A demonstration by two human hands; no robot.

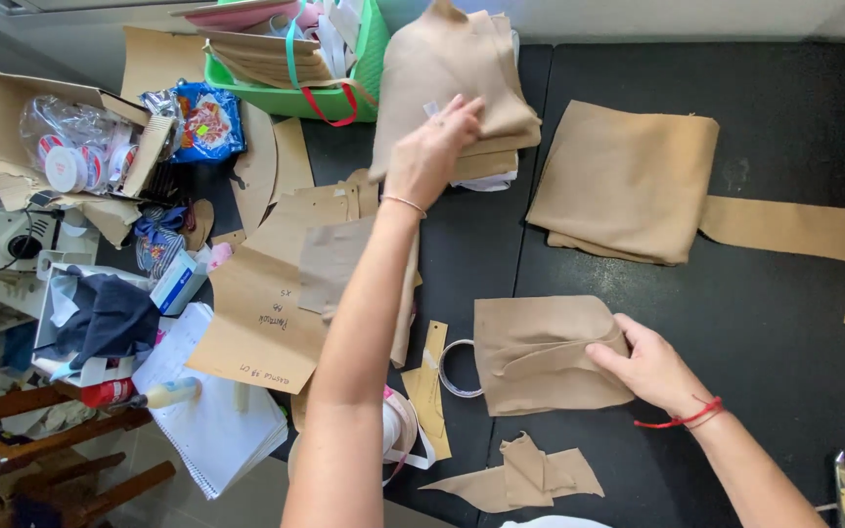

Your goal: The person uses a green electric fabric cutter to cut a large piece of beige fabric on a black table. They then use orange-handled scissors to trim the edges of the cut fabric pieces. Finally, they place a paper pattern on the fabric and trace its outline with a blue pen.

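Observation:
My left hand [434,149] reaches far across the black table [755,323] and grips the lower edge of a raised stack of tan fabric pieces [447,73]. My right hand [649,364] rests near the front, pinching the right edge of a folded tan fabric piece [530,354] that lies flat. A red string bracelet circles my right wrist. A thin bracelet sits on my left wrist.
Another folded tan fabric pile [628,181] lies at the back right. Brown paper patterns [266,313] cover the left middle. A green basket [290,59] stands at the back, a cardboard box of tape rolls [61,142] at far left. Fabric scraps [525,474] and a notebook [212,420] lie near the front.

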